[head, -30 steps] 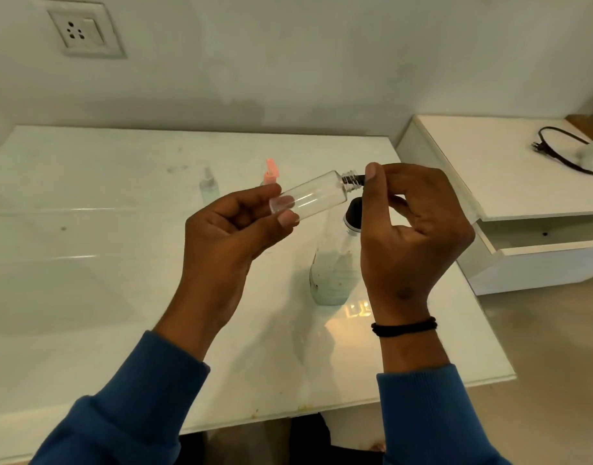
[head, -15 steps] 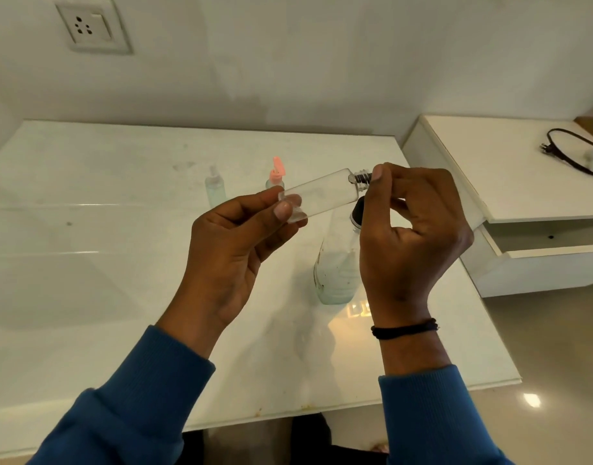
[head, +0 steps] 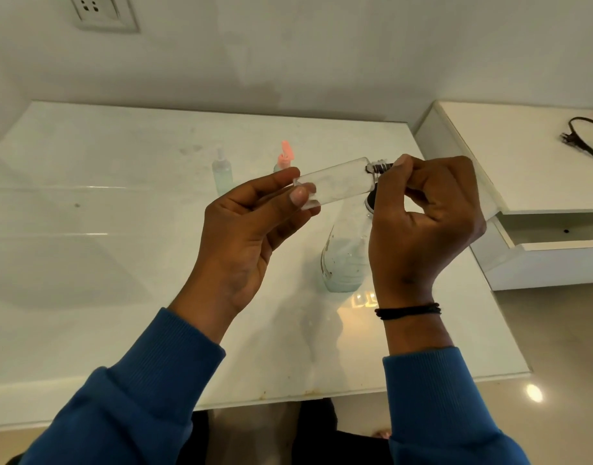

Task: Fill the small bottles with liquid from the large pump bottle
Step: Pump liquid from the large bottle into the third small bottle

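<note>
The empty clear cylindrical small bottle (head: 335,182) lies nearly level above the white tabletop (head: 120,263), its base pinched in the left hand (head: 251,229) fingers, the right hand (head: 422,223) fingers pinching its threaded neck. Step judged: uncapping; filling from the large clear bottle (head: 345,260) below follows. Against the earlier frame, both grips match; the view sits closer.

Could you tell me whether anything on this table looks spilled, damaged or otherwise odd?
No spill shows. The large bottle behind the right hand carries brown smears down its side, and the table edge nearest the person has small brownish marks.
</note>
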`<state>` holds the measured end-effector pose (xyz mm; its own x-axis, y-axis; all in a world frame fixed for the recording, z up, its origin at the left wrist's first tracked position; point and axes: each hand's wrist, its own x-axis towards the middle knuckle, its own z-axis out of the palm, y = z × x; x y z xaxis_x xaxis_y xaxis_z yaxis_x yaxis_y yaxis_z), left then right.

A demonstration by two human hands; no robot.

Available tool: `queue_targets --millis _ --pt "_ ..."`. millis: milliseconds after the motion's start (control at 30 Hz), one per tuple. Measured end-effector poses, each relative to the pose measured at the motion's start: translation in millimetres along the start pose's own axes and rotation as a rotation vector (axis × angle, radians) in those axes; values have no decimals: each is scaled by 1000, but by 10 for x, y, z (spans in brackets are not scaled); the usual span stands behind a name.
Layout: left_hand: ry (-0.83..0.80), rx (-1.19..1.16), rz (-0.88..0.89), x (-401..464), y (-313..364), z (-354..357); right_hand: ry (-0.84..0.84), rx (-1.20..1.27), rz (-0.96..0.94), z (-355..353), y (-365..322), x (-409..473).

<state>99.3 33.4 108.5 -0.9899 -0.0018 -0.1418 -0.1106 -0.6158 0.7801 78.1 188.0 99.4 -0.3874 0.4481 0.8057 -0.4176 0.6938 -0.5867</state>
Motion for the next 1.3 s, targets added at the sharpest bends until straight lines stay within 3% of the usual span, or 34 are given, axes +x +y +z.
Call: queue_targets --millis 333,1300 --pt "-28 26 -9 14 1 -12 -5 -39 -107 -17 -54 93" --pt "-42 96 14 20 -18 -24 64 -53 -96 32 59 66"
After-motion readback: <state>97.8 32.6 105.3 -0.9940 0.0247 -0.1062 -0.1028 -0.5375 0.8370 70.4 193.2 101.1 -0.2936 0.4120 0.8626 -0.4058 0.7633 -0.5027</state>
